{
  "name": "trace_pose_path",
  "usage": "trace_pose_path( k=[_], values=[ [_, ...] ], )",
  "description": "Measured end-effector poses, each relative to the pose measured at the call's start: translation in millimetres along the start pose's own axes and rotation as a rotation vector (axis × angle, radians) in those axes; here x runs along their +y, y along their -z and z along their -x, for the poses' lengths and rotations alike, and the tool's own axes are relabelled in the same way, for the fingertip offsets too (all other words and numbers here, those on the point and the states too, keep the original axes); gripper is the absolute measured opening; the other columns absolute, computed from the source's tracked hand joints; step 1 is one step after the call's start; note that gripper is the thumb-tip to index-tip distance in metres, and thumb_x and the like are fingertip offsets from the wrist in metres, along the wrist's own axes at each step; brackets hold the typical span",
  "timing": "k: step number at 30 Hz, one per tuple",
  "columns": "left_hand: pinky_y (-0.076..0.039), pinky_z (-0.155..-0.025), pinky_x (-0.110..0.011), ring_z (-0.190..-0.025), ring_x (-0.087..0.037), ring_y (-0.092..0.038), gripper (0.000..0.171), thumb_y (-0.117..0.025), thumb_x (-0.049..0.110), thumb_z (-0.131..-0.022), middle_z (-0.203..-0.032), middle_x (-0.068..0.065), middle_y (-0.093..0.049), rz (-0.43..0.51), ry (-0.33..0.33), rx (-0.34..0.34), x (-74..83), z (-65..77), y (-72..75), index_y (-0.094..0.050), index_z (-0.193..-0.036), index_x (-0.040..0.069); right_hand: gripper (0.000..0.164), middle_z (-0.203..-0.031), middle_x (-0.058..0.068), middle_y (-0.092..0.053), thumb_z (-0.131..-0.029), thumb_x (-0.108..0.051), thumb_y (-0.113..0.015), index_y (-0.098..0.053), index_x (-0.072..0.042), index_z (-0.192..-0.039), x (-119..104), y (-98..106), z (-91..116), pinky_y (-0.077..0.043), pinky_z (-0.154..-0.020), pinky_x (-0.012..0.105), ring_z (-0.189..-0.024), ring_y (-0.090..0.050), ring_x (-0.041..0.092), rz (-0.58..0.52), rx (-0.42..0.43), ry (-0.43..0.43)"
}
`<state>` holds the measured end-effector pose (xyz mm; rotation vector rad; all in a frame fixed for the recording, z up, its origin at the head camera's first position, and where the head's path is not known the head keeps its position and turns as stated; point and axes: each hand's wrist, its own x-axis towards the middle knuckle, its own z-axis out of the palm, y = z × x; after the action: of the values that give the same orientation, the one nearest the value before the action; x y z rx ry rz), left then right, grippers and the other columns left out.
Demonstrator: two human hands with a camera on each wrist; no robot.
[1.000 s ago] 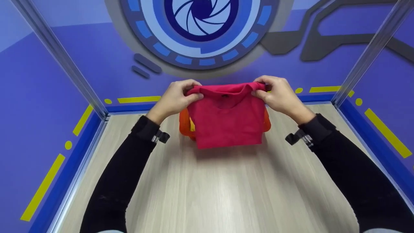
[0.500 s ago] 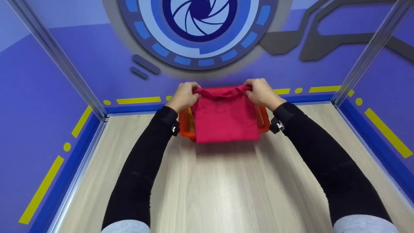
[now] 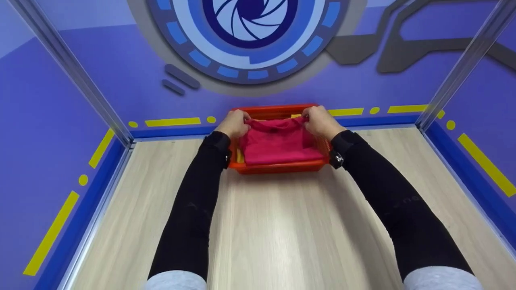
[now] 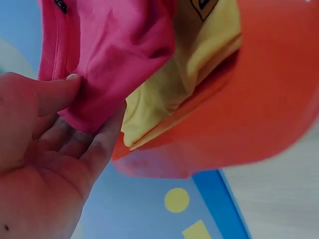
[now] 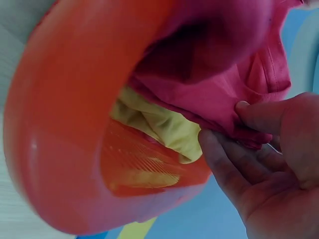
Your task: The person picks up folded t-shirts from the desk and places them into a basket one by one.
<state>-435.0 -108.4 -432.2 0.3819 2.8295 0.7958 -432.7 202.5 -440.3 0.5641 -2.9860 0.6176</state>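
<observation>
A folded red T-shirt (image 3: 278,143) lies mostly inside an orange plastic basket (image 3: 282,167), its collar edge held up toward the back. My left hand (image 3: 236,125) pinches the shirt's left shoulder between thumb and fingers, seen closely in the left wrist view, where a dark label shows at the neck. At the other shoulder, my right hand (image 3: 320,122) pinches the cloth the same way. Beneath the red shirt is yellow cloth (image 4: 164,94), bearing a dark print in the left wrist view; most of it is hidden.
The basket stands on a wood-grain tabletop (image 3: 266,225) against the blue-purple back wall (image 3: 169,104). Side walls (image 3: 36,133) with yellow stripes close off left and right. Metal posts rise in both rear corners.
Both hands, still gripping the red T-shirt, have come closer together and gone down to the basket. The shirt's lower edge, earlier hanging over the front rim, is now inside.
</observation>
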Motion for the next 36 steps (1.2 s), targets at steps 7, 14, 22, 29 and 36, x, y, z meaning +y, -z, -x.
trace_pose_path(
  k=[7, 14, 22, 29, 36],
  values=[
    [-0.047, -0.125, -0.044, -0.149, -0.031, -0.058, 0.039, -0.057, 0.013, -0.112, -0.155, -0.014, -0.066, 0.046, 0.042, 0.038, 7.1, -3.4, -2.2, -0.067, -0.149, 0.006, 0.032, -0.128, 0.031, -0.077, -0.101, -0.003, -0.062, -0.077, 0.007, -0.127, 4, 3, -4, -0.055, -0.113, 0.056, -0.129, -0.069, 0.049, -0.022, 0.034, -0.071],
    [-0.049, -0.123, -0.042, -0.143, -0.029, -0.062, 0.037, -0.053, 0.013, -0.113, -0.151, -0.013, -0.069, 0.049, 0.064, 0.115, 11.2, -9.8, -6.1, -0.069, -0.146, 0.009, 0.037, -0.131, 0.030, -0.076, -0.100, -0.002, -0.055, -0.076, 0.006, -0.128, 4, 1, -12, -0.055, -0.113, 0.054, -0.130, -0.068, 0.047, -0.018, 0.041, -0.087],
    [-0.048, -0.124, -0.041, -0.148, -0.031, -0.059, 0.040, -0.052, 0.018, -0.116, -0.153, -0.016, -0.067, 0.024, 0.118, 0.201, 8.9, -15.2, -11.9, -0.062, -0.153, 0.007, 0.027, -0.123, 0.034, -0.076, -0.102, -0.004, -0.057, -0.077, 0.008, -0.117, 0, -2, -15, -0.055, -0.111, 0.060, -0.125, -0.068, 0.054, 0.041, 0.106, -0.122],
    [-0.056, -0.107, -0.042, -0.117, -0.029, -0.070, 0.028, -0.053, 0.016, -0.111, -0.124, -0.014, -0.076, -0.118, 0.070, 0.117, 11.8, -13.7, -14.9, -0.078, -0.117, 0.007, 0.022, -0.109, 0.031, -0.077, -0.097, -0.001, -0.058, -0.078, 0.006, -0.105, -7, -7, -12, -0.059, -0.100, 0.057, -0.110, -0.073, 0.050, 0.130, 0.026, -0.039],
    [-0.058, -0.099, -0.039, -0.109, -0.026, -0.070, 0.036, -0.047, 0.026, -0.113, -0.127, -0.013, -0.076, -0.179, 0.020, -0.175, 0.9, -19.5, -33.9, -0.074, -0.128, 0.005, 0.027, -0.096, 0.021, -0.069, -0.109, -0.011, -0.052, -0.076, 0.001, -0.107, -16, -20, -6, -0.053, -0.093, 0.047, -0.095, -0.062, 0.034, 0.150, -0.263, 0.046]
  ],
)
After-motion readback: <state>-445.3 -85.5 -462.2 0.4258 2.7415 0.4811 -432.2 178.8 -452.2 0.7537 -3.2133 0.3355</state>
